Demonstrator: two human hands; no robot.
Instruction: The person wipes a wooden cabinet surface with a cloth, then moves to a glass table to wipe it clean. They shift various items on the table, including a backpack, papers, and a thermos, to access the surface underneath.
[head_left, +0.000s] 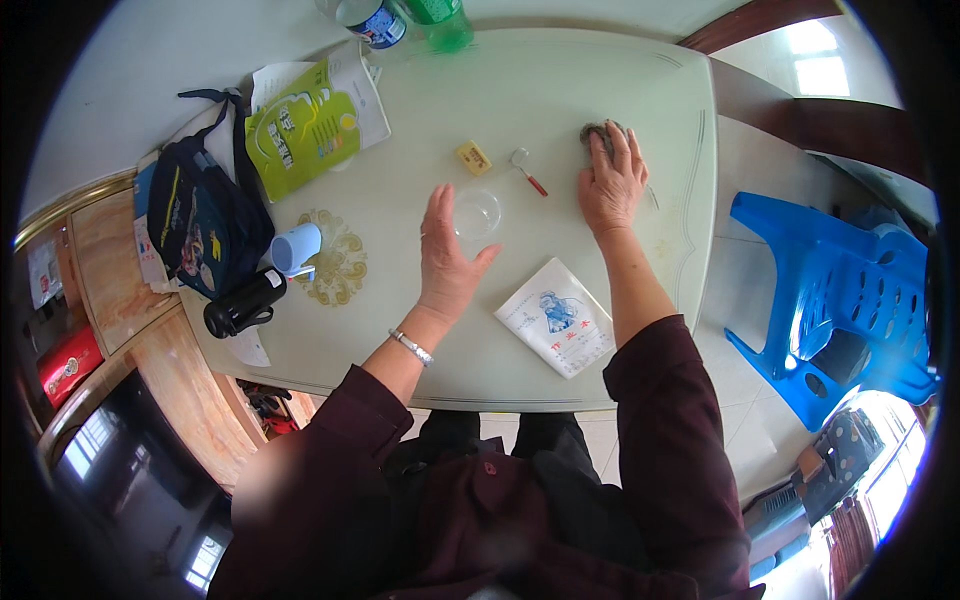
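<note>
My right hand lies over a dark grey scouring pad, possibly steel wool, on the right part of the table, fingers covering much of it. A thin metal piece shows beside that wrist. My left hand is held with thumb and fingers apart, just left of a clear round bowl; whether it touches the bowl I cannot tell. Between the hands lies a small tool with a red handle and a round pale head. A yellow block bearing writing sits behind the bowl. An exercise book lies nearer me.
On the pale table, the left side holds a dark blue bag, a green-covered booklet, a light blue mug and a black flask. Plastic bottles stand at the far edge. A blue plastic chair is at right.
</note>
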